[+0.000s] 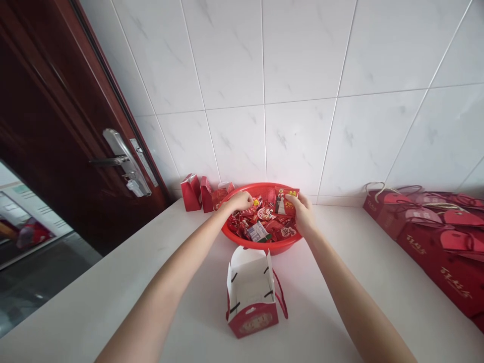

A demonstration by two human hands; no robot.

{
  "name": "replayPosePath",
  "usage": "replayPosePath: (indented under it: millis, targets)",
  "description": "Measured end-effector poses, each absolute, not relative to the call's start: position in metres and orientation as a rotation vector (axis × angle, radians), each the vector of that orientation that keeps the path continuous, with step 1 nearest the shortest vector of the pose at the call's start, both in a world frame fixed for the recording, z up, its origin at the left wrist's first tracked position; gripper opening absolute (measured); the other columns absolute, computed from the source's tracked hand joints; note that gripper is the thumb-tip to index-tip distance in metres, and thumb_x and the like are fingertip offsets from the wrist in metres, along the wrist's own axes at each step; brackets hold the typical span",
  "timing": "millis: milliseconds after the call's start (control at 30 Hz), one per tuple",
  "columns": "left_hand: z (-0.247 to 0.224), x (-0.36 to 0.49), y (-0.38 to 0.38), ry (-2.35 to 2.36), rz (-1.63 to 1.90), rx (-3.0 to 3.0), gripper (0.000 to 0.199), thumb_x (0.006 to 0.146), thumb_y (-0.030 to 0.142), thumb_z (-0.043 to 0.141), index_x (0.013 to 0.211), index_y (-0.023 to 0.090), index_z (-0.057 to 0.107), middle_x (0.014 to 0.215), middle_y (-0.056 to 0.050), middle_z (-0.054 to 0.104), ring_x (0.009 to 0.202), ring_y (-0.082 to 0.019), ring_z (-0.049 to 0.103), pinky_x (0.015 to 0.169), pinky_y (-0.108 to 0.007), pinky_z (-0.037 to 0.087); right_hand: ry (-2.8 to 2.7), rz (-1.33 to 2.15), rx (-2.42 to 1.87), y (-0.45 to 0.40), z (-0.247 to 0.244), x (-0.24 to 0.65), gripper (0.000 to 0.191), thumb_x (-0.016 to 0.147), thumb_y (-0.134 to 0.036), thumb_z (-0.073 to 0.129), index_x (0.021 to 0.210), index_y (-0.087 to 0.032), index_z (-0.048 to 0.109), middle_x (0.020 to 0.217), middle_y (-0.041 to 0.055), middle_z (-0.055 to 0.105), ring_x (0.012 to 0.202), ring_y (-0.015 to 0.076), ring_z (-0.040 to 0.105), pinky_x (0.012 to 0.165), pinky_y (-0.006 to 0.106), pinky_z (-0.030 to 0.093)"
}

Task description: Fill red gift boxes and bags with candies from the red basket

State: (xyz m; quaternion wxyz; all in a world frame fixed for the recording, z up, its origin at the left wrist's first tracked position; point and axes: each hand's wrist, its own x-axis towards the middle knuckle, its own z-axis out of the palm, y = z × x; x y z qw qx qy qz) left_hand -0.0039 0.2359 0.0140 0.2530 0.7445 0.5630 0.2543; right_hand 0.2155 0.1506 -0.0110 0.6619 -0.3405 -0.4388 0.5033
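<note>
A red plastic basket (pixel 264 245) stands near the tiled wall, filled with several red wrapped packets (pixel 266 214). Over its left side is my left hand (pixel 241 200), fingers curled together by the packets; what it holds, if anything, is too small to make out. At the basket's right rim my right hand (pixel 302 209) grips a red packet (pixel 282 200) with a picture and yellow print, thumb on its face. In front of the basket stands an open red box (pixel 253 320) with a white inside and a red cord handle; no contents show in it.
Small red boxes (pixel 191 192) stand at the back left of the white table (pixel 317 312). Rows of red gift boxes with cord handles (pixel 423 239) fill the right side. A dark red door (pixel 64 111) with a metal handle is at the left, beyond the table's edge.
</note>
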Motion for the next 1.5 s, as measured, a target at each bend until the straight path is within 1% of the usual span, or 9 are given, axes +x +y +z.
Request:
replayPosePath:
  millis: [100,233,433,600,767,967,1067,1267,1500]
  targets:
    - [0.005,0.006,0.246,1.576,0.581,2.064,0.034,0.047,0.011,0.072,0.034,0.023,0.043,0.039,0.002,0.044,0.052,-0.017,0.048,0.059,-0.030,0.036,-0.958,1.112,-0.748,0.151,-0.012,0.215,0.037,0.067,-0.053,0.080,0.087,-0.026,0.065,0.076,-0.0020,0.071,0.076,0.0226,0.069,0.066,0.033,0.056]
    - [-0.003,0.011,0.253,1.585,0.550,2.059,0.036,0.050,0.018,0.077,0.036,0.023,0.044,0.041,0.001,0.048,0.053,-0.017,0.050,0.056,-0.029,0.035,-0.929,1.105,-0.727,0.154,-0.012,0.214,0.035,0.066,-0.052,0.080,0.084,-0.025,0.065,0.076,-0.0008,0.072,0.078,0.0235,0.070,0.066,0.033,0.056]
    - [-0.002,0.005,0.245,1.480,0.581,1.943,0.019,0.054,0.023,0.076,0.045,0.021,0.060,0.047,0.001,0.058,0.050,-0.016,0.053,0.055,-0.029,0.040,-0.736,1.148,-0.768,0.154,-0.006,0.212,0.024,0.065,-0.041,0.078,0.075,-0.025,0.063,0.074,-0.0013,0.072,0.074,0.0218,0.069,0.063,0.032,0.056]
    - [0.010,0.003,0.239,1.349,0.774,1.813,0.005,0.061,0.027,0.075,0.063,0.022,0.074,0.067,-0.003,0.073,0.067,-0.019,0.064,0.068,-0.031,0.050,-0.637,1.197,-0.772,0.150,-0.001,0.211,0.020,0.062,-0.035,0.078,0.073,-0.025,0.063,0.072,-0.0012,0.072,0.072,0.0230,0.069,0.060,0.033,0.056]
    - [0.015,0.003,0.234,1.229,0.917,1.687,0.015,0.059,0.029,0.076,0.072,0.021,0.077,0.082,-0.003,0.077,0.078,-0.019,0.066,0.077,-0.032,0.052,-0.732,1.190,-0.750,0.151,-0.003,0.212,0.020,0.066,-0.038,0.076,0.076,-0.025,0.064,0.073,-0.0007,0.073,0.073,0.0247,0.071,0.065,0.037,0.059]
    - [0.019,0.008,0.225,1.093,0.998,1.601,0.026,0.057,0.033,0.081,0.078,0.018,0.074,0.079,-0.002,0.074,0.071,-0.016,0.062,0.076,-0.033,0.050,-0.710,1.229,-0.736,0.152,-0.003,0.211,0.026,0.063,-0.039,0.081,0.078,-0.024,0.066,0.079,0.0013,0.076,0.077,0.0266,0.073,0.066,0.037,0.060]
    - [0.025,0.013,0.216,0.987,1.026,1.572,0.031,0.059,0.037,0.081,0.080,0.017,0.074,0.081,-0.004,0.074,0.077,-0.017,0.065,0.083,-0.035,0.051,-0.731,1.283,-0.748,0.152,-0.002,0.211,0.029,0.062,-0.039,0.084,0.079,-0.024,0.067,0.081,0.0032,0.077,0.079,0.0288,0.074,0.063,0.039,0.061]
    - [0.031,0.028,0.194,0.754,1.121,1.632,0.020,0.060,0.028,0.082,0.076,0.017,0.076,0.106,-0.009,0.075,0.102,-0.023,0.067,0.093,-0.039,0.050,-0.729,1.400,-0.769,0.148,0.004,0.215,0.026,0.063,-0.037,0.086,0.078,-0.024,0.069,0.082,0.0036,0.077,0.078,0.0286,0.074,0.059,0.039,0.061]
    - [0.026,0.034,0.184,0.823,0.935,1.957,0.010,0.070,0.019,0.075,0.080,0.021,0.080,0.130,-0.008,0.067,0.107,-0.024,0.067,0.090,-0.037,0.054,-0.857,1.434,-0.698,0.146,0.003,0.217,0.038,0.052,-0.030,0.094,0.081,-0.019,0.073,0.081,0.0041,0.078,0.073,0.0253,0.074,0.066,0.037,0.062]
